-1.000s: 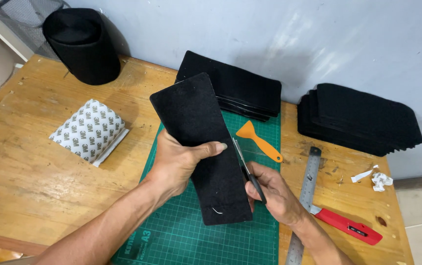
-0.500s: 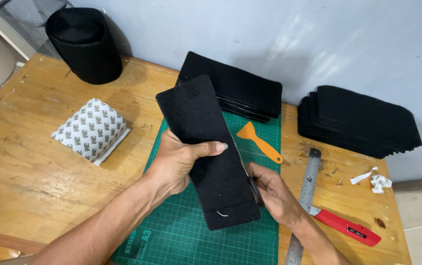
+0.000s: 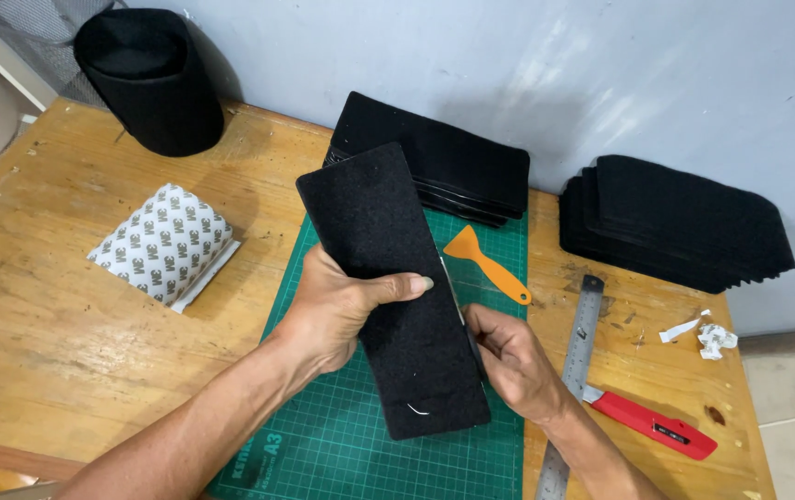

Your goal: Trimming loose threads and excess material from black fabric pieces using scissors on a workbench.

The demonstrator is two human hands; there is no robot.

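A long black felt-covered panel [image 3: 388, 278] is held tilted above the green cutting mat [image 3: 323, 454]. My left hand [image 3: 337, 315] grips it from the left side, thumb across its face. At the panel's right edge, my right hand [image 3: 509, 361] pinches the edge, fingers tucked behind it. A small white mark shows near the panel's lower end.
On the wooden table: an orange scraper [image 3: 485, 264], a steel ruler [image 3: 573, 370], a red utility knife [image 3: 657, 426], two stacks of black panels [image 3: 453, 162] [image 3: 684, 222], a patterned white sheet stack [image 3: 161, 245], a black felt roll [image 3: 148, 79], and paper scraps [image 3: 708, 335].
The panel has tipped slightly and shifted a little lower over the mat. My right hand slid up along its right edge; the left grip stays.
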